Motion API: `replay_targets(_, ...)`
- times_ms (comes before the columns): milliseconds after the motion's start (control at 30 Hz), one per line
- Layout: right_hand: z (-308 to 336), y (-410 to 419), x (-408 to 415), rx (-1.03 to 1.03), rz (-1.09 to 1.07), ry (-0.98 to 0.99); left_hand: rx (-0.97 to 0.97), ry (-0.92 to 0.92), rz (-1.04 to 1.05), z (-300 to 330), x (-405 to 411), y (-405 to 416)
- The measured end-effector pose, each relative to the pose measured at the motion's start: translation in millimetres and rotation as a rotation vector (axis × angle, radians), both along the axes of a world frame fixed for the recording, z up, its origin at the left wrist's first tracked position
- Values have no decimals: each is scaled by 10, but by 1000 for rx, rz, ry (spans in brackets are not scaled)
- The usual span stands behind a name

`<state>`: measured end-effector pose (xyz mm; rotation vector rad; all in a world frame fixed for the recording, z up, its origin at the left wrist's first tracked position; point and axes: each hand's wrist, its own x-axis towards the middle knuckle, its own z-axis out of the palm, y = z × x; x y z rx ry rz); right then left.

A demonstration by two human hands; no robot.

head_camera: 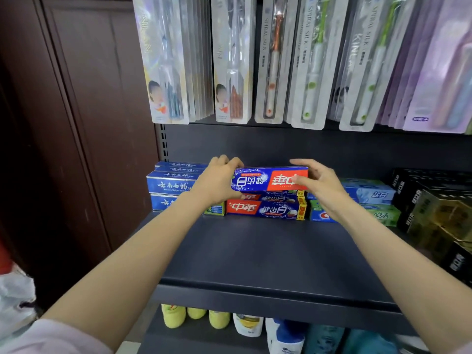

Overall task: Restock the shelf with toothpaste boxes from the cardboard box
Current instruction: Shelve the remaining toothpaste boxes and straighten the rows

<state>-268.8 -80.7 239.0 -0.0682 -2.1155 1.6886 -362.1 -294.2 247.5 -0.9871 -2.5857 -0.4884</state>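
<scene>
At far shelf [268,251], I've got the toothpaste box [269,179] atop the stack [265,208], long axis left-right; left hand [217,182] grips left end, right hand [315,183] pinches right end. Print is upside-down.

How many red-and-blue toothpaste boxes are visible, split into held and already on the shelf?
Held box, gripped by left hand and right hand: 1
Stacked boxes on the shelf, upper and lower: 2
Total: 3
</scene>
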Motion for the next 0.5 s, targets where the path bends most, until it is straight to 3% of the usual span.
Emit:
replay_targets(67, -18, -1, -19, -78, -24, 42, 29, -21, 0, -1, -29, 22)
replay_targets(200, -40, -140, -126, -473, -81, 128, 127, -97, -16, -4, 16, 161)
replay_targets(300, -72, -262, -208, -557, -53, 64, 173, -208, -69, -45, 92, 247)
replay_targets(433, 59, -251, -199, -388, -61, 20, 299, -515, -162, -42, 154, 156)
replay_targets(500, 169, -238, -205, -152, -80, 29, 456, -487, -111, 0, 108, 98)
